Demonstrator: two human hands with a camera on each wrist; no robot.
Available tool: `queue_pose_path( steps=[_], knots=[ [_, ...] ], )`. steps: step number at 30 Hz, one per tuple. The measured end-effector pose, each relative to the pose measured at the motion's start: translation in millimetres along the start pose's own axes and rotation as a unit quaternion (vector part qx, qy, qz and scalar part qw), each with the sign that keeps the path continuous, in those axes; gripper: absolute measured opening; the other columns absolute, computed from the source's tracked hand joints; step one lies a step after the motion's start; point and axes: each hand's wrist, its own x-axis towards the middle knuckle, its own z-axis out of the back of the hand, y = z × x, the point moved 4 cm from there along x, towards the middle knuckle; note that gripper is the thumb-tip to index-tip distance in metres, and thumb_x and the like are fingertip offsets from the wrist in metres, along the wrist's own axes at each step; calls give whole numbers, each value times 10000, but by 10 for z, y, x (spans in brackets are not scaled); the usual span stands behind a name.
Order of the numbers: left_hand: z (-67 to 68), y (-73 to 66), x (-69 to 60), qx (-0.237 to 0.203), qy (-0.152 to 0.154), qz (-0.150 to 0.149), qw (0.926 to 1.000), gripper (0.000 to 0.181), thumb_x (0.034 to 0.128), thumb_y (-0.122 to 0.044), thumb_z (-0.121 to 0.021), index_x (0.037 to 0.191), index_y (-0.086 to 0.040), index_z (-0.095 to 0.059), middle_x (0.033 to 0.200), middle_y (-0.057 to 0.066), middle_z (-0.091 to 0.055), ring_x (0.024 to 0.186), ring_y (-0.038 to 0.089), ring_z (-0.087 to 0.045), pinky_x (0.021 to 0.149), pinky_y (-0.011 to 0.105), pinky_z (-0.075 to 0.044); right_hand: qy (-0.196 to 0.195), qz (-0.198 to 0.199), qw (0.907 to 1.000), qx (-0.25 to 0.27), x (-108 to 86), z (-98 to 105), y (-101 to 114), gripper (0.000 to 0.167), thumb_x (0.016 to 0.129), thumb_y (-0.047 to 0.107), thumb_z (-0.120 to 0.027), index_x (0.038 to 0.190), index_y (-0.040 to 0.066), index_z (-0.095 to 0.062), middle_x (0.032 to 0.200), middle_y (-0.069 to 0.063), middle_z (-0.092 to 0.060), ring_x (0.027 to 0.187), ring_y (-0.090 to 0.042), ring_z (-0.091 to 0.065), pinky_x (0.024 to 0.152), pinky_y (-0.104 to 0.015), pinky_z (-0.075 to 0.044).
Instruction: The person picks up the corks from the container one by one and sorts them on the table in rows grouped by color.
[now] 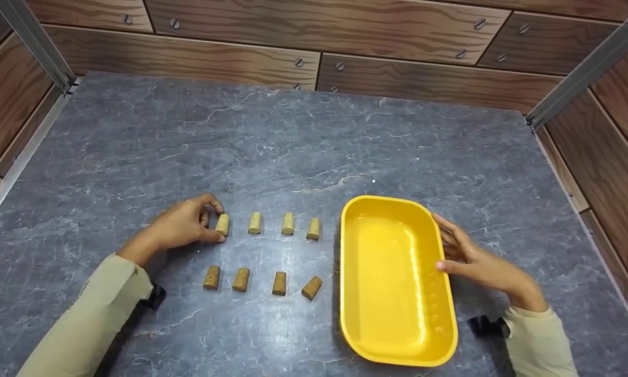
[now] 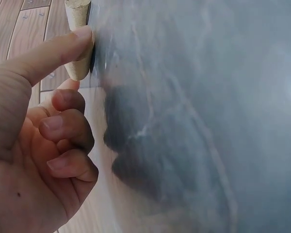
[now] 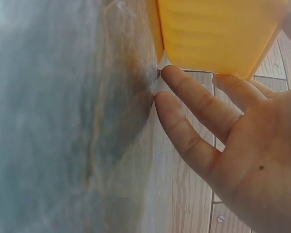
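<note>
My left hand pinches a pale cork between thumb and index finger, at the left end of the upper row. In the left wrist view the thumb lies across this cork, and the other fingers are curled beneath. Three more pale corks stretch rightward from it. Below them lies a row of darker brown corks, the rightmost one tilted. A yellow tray stands right of the corks. My right hand touches its right side, fingers extended along the outer wall and thumb at the rim.
The grey marbled tabletop carries everything. Wood-patterned panels enclose it at the back and both sides, with metal posts in the far corners. A small white speck lies beyond the tray.
</note>
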Motion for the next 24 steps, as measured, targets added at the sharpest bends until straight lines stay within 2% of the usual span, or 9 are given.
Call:
queue_pose_path(
  steps=[7,12,14,17,20,24],
  knots=[
    [56,-65,-53,-353,-137,-127,9992,506,777,-264,-804,1183,-101,-551,743,-4,-485,626,126,-422,563,252,-373,-6,-34,10000,36,-14,-3,18,826,973,15,-512,1549,181,56,1572,-302,-24,1277,59,-454,955,-204,-471],
    [165,-159,-200,-474,-693,-428,9955,446,838,-292,-748,1189,-75,-575,796,22,-526,632,122,-445,554,242,-395,82,-26,10000,16,22,-4,44,822,981,28,-504,1550,202,62,1582,-282,-35,1282,54,-453,956,-208,-475],
    [221,-197,-273,-462,-989,-516,9927,434,861,-326,-724,1188,-75,-589,835,40,-549,683,150,-468,604,262,-402,69,-37,10000,-59,29,-10,55,818,982,37,-507,1551,201,57,1582,-280,-62,1271,56,-460,955,-204,-474],
    [282,-247,-374,-337,-1381,-583,9881,457,864,-400,-706,1186,-92,-607,927,79,-593,827,216,-514,731,338,-422,-98,-97,9994,-314,13,-15,87,801,983,62,-518,1556,190,28,1583,-267,-105,1260,75,-455,963,-184,-456],
    [301,-283,-473,-32,-1691,-653,9834,493,847,-434,-714,1208,-117,-608,1035,106,-621,984,287,-540,846,448,-431,-399,-132,9971,-635,-23,-20,147,769,985,75,-518,1559,173,-16,1594,-229,-126,1282,114,-399,972,-155,-428],
    [284,-330,-619,591,-2002,-754,9751,559,834,-475,-705,1275,-156,-577,1165,112,-626,1100,324,-544,926,537,-406,-1004,89,9868,-1266,-61,-19,266,729,987,74,-509,1560,147,-63,1595,-220,-131,1317,161,-289,967,-105,-386]
  ],
)
